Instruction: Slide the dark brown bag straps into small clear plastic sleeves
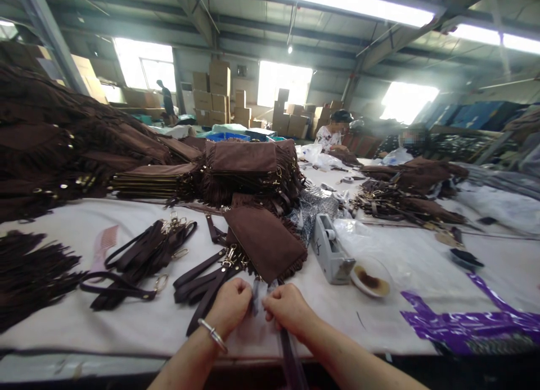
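Note:
Low over the near table edge, my left hand [234, 303], with a bracelet at the wrist, is closed in a pinch. My right hand [289, 306] is pinched too, a small gap to its right. Between the fingers shows a translucent plastic strip [255, 295], partly hidden and blurred. A dark purplish-brown strap [292, 359] hangs below my right hand over the edge; its upper end is hidden. Just beyond lies a brown fringed pouch [268, 241]. Brown wrist straps [202, 286] with gold clasps lie beside my left hand.
A grey tape dispenser [331, 252] and a stained round dish [371, 277] stand right of the pouch. Stacked brown pouches [242, 158] rise behind. More straps [143, 255] and a pink comb [103, 246] lie left, purple plastic [468, 322] right. People sit across the table.

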### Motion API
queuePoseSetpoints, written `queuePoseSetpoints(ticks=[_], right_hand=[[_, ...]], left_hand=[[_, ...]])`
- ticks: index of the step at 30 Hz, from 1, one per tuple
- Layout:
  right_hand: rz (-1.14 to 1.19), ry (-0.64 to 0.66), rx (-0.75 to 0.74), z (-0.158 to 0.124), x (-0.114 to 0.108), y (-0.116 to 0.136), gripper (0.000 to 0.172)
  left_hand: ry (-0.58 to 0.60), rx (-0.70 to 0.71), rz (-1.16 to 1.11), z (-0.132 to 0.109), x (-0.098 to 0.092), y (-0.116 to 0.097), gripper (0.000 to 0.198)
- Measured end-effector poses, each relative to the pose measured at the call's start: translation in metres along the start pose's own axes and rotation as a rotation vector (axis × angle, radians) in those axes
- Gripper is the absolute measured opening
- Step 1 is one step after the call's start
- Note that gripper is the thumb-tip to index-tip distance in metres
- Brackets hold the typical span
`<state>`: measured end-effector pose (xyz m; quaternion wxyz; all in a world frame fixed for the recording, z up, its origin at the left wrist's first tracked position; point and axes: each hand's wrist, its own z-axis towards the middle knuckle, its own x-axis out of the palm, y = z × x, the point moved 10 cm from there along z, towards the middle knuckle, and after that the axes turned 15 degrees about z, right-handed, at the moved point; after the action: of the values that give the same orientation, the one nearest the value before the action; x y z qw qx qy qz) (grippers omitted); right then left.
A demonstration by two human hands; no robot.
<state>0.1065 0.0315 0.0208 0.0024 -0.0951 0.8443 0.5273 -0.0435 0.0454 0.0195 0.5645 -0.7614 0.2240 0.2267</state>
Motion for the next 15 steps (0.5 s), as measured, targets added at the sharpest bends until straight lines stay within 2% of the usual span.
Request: queuePoseSetpoints(ticks=[6,8,11,13,14,15], right_hand=[[0.071,0.054,-0.036,0.009,0.011,0.010,0.026],[0.124,0.053,-0.026,0.010,0.015,0.010,0.027],[0.265,0.025,0.004,0.013,0.017,0.005,0.026],[0.321,0.020,0.031,0.010,0.019,-0.001,0.026],[0.307,0.025,0.026,0.006,0.020,-0.003,0.026],[0.288,0.056,0.020,0.001,0.023,-0.004,0.029]], left_hand=[[-0.077,0.009,0.027,0.014,-0.019,-0.006,0.018],[-0.074,0.004,0.009,0.018,-0.016,-0.008,0.018],[-0.036,-0.017,-0.044,0.022,-0.003,-0.012,0.023],[0.003,-0.041,-0.097,0.019,0.000,-0.007,0.029],[0.021,-0.053,-0.130,0.017,-0.006,0.000,0.030],[0.024,-0.067,-0.169,0.014,-0.021,0.012,0.030]])
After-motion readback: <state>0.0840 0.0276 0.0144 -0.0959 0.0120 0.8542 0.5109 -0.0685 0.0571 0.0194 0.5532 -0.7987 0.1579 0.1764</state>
